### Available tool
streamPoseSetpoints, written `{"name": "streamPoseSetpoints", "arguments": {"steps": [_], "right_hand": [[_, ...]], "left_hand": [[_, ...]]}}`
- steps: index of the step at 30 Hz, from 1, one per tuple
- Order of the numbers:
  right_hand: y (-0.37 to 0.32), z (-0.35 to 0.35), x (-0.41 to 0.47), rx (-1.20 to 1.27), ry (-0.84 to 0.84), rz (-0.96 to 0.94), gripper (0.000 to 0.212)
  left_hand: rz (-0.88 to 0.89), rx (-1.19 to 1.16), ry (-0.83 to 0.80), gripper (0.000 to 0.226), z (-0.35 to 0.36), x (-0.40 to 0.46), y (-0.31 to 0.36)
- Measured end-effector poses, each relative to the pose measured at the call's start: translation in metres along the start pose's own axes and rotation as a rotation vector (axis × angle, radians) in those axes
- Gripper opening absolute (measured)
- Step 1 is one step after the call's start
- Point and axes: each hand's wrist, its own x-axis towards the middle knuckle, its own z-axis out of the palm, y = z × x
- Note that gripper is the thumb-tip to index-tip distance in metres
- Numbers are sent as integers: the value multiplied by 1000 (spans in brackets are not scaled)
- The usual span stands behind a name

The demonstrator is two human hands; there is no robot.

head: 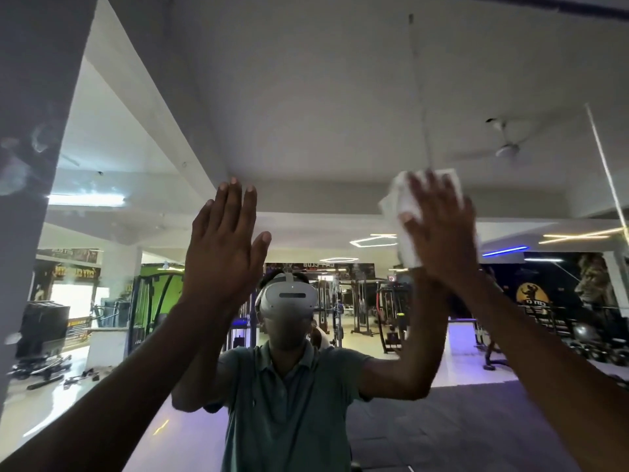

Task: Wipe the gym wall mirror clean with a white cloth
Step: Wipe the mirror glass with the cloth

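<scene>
The wall mirror (323, 114) fills the whole view and reflects the gym and a person in a grey-green shirt wearing a white headset. My right hand (439, 229) is raised at the right with its fingers straight, pressing a folded white cloth (403, 206) flat against the glass. My left hand (224, 247) is raised in the middle, flat on the mirror with straight fingers and nothing in it. Smudges show on the glass at the far left (20, 158).
A vertical seam (420, 97) between mirror panels runs down above my right hand. A second seam (609, 175) slants at the far right. The reflection shows weight machines, a ceiling fan and dark floor mats behind me.
</scene>
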Motion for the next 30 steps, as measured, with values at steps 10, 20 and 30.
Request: {"name": "streamPoseSetpoints", "arguments": {"steps": [10,20,30], "right_hand": [[-92,2,-85,129,-165,-402,67],[-107,-1,-117,54,-76,159,76],[6,-8,-92,36,-80,144,69]], "left_hand": [[21,-26,36,62,-2,-3,-2],[17,-33,12,63,-4,-6,3],[98,49,-56,64,-26,-48,-35]]}}
